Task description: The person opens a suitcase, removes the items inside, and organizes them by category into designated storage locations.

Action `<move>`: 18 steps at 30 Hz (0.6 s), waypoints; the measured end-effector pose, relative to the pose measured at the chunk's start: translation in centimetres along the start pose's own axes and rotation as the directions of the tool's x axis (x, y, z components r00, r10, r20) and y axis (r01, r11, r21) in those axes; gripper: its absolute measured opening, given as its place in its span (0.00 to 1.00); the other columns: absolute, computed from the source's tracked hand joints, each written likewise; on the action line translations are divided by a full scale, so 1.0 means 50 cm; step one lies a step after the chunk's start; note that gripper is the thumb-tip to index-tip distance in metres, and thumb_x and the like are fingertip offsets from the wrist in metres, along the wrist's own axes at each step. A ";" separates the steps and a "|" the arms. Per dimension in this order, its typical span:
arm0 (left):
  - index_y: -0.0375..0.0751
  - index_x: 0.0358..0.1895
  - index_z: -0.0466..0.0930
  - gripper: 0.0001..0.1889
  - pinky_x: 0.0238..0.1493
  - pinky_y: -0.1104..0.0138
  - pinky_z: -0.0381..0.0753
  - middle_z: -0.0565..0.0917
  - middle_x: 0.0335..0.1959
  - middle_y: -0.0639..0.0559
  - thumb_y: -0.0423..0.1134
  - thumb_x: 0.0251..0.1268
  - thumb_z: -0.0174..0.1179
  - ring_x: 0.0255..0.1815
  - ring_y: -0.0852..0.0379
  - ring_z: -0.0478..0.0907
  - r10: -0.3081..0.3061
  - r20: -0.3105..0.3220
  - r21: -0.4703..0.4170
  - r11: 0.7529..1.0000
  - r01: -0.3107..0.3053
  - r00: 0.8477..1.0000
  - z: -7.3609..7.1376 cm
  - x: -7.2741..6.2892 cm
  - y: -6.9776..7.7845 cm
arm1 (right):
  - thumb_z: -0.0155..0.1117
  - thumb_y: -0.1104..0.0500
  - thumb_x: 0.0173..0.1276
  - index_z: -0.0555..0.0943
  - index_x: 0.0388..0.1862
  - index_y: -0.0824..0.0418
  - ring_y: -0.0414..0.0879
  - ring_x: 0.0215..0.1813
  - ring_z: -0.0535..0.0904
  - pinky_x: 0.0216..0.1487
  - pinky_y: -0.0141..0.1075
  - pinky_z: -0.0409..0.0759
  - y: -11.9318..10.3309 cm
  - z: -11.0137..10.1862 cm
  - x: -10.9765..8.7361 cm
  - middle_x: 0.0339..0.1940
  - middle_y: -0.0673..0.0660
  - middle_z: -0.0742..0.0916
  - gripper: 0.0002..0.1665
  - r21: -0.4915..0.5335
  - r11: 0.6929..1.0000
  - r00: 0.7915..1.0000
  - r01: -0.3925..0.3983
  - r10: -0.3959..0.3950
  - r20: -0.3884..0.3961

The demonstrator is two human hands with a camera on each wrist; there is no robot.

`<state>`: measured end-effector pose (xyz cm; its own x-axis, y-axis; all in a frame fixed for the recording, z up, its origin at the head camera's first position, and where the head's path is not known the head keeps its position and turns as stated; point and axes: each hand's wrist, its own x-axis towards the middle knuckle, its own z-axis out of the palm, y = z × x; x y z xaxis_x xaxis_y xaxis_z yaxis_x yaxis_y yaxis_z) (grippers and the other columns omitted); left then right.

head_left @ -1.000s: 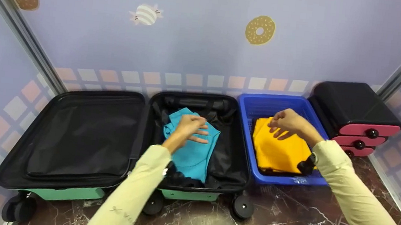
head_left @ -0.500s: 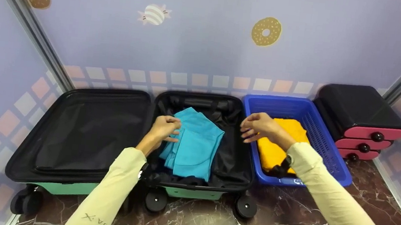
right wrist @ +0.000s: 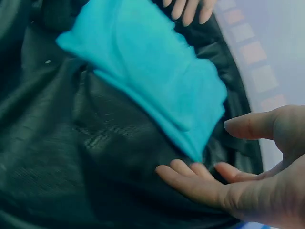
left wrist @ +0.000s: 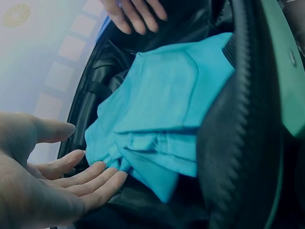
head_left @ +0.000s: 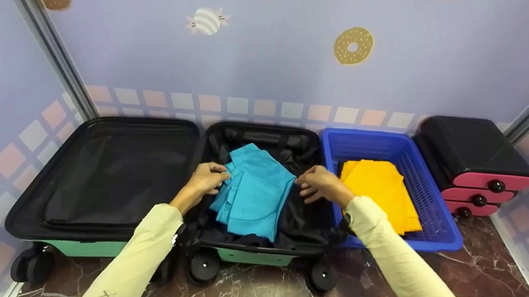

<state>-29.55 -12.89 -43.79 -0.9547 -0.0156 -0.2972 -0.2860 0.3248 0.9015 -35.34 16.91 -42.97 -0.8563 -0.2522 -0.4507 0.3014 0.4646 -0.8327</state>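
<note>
A folded turquoise garment [head_left: 260, 192] lies in the black-lined right half of an open suitcase [head_left: 303, 221]. My left hand [head_left: 207, 179] is at the garment's left edge; in the left wrist view its thumb and fingers stand apart, fingertips close to the cloth, nothing between them. At the garment's right corner is my right hand [head_left: 322, 184], over the lining. The right wrist view has this hand's fingers [right wrist: 190, 183] relaxed beside the corner of the cloth, with a gap between thumb and fingers. Whether the fingertips touch the cloth I cannot tell.
Right of the suitcase stands a blue basket [head_left: 432, 237] holding folded yellow cloth [head_left: 382, 195]. Beyond it is a black drawer unit [head_left: 476, 146] with pink fronts. The suitcase's other half [head_left: 119, 177] lies open at the left. A patterned wall [head_left: 273, 61] rises behind.
My right hand has moved left from above the yellow cloth to the turquoise garment's right corner. My left hand has shifted from over the garment to its left edge.
</note>
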 end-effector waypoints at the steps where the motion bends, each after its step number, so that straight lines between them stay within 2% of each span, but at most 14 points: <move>1: 0.29 0.75 0.68 0.25 0.71 0.47 0.77 0.74 0.69 0.31 0.36 0.81 0.54 0.70 0.34 0.73 -0.004 0.002 0.006 1.000 0.004 1.000 -0.001 0.000 -0.003 | 0.60 0.64 0.77 0.83 0.39 0.69 0.52 0.38 0.83 0.59 0.57 0.87 0.004 0.006 0.004 0.42 0.65 0.80 0.09 -0.001 1.000 1.000 -0.008 0.008 -0.003; 3: 0.28 0.76 0.67 0.26 0.72 0.47 0.76 0.73 0.70 0.30 0.36 0.81 0.54 0.71 0.34 0.72 -0.008 0.010 0.018 1.000 0.008 1.000 -0.003 0.002 -0.006 | 0.62 0.64 0.76 0.75 0.24 0.61 0.50 0.33 0.80 0.58 0.58 0.87 0.010 0.018 0.012 0.31 0.58 0.74 0.17 0.010 1.000 1.000 -0.007 0.007 -0.007; 6: 0.28 0.77 0.65 0.28 0.72 0.48 0.76 0.70 0.73 0.30 0.37 0.80 0.56 0.71 0.35 0.72 -0.013 0.018 0.054 0.998 0.012 1.000 -0.002 0.003 -0.006 | 0.65 0.65 0.73 0.60 0.16 0.54 0.48 0.28 0.76 0.57 0.58 0.87 0.014 0.035 0.018 0.22 0.52 0.67 0.29 0.045 0.999 1.000 0.005 -0.004 -0.019; 7: 0.28 0.77 0.65 0.29 0.71 0.48 0.77 0.69 0.74 0.30 0.37 0.79 0.57 0.69 0.35 0.74 -0.018 0.016 0.073 0.997 0.016 1.000 0.001 0.004 -0.006 | 0.65 0.66 0.72 0.58 0.15 0.53 0.48 0.27 0.75 0.57 0.58 0.87 0.015 0.040 0.021 0.19 0.51 0.66 0.31 0.059 0.998 1.000 0.007 -0.006 -0.023; 9: 0.29 0.78 0.62 0.32 0.71 0.48 0.76 0.66 0.77 0.30 0.38 0.78 0.58 0.69 0.36 0.73 -0.040 0.022 0.097 0.995 0.038 0.999 0.006 0.004 -0.006 | 0.66 0.66 0.70 0.56 0.13 0.52 0.45 0.23 0.74 0.57 0.58 0.87 0.017 0.049 0.025 0.15 0.49 0.65 0.34 0.077 0.997 0.999 0.004 -0.001 -0.038; 12: 0.28 0.80 0.57 0.36 0.72 0.47 0.75 0.61 0.80 0.29 0.38 0.77 0.60 0.74 0.35 0.69 -0.085 0.040 0.072 0.994 0.082 0.996 0.016 0.003 -0.011 | 0.67 0.67 0.68 0.59 0.10 0.52 0.43 0.21 0.74 0.57 0.57 0.88 0.017 0.064 0.026 0.12 0.49 0.69 0.33 0.092 0.996 0.998 -0.008 0.014 -0.067; 15: 0.27 0.82 0.51 0.40 0.74 0.45 0.73 0.56 0.82 0.29 0.37 0.76 0.61 0.80 0.34 0.61 -0.117 0.053 0.013 0.993 0.117 0.992 0.022 0.002 -0.018 | 0.68 0.66 0.68 0.65 0.15 0.56 0.47 0.27 0.79 0.57 0.55 0.88 0.016 0.077 0.028 0.18 0.54 0.74 0.26 0.102 0.995 0.996 -0.022 0.031 -0.089; 18: 0.27 0.82 0.49 0.42 0.73 0.45 0.74 0.57 0.81 0.28 0.38 0.76 0.63 0.79 0.33 0.63 -0.131 0.048 -0.016 0.991 0.132 0.990 0.024 0.002 -0.026 | 0.68 0.66 0.68 0.71 0.30 0.63 0.57 0.42 0.83 0.58 0.54 0.87 0.014 0.090 0.029 0.36 0.64 0.78 0.14 0.139 0.989 0.993 -0.039 0.054 -0.101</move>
<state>-29.15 -12.16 -45.37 -0.9040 -0.0130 -0.4273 -0.4106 0.3049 0.8593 -34.46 13.05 -45.65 -0.8768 -0.1402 -0.4600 0.3903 0.3513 -0.8510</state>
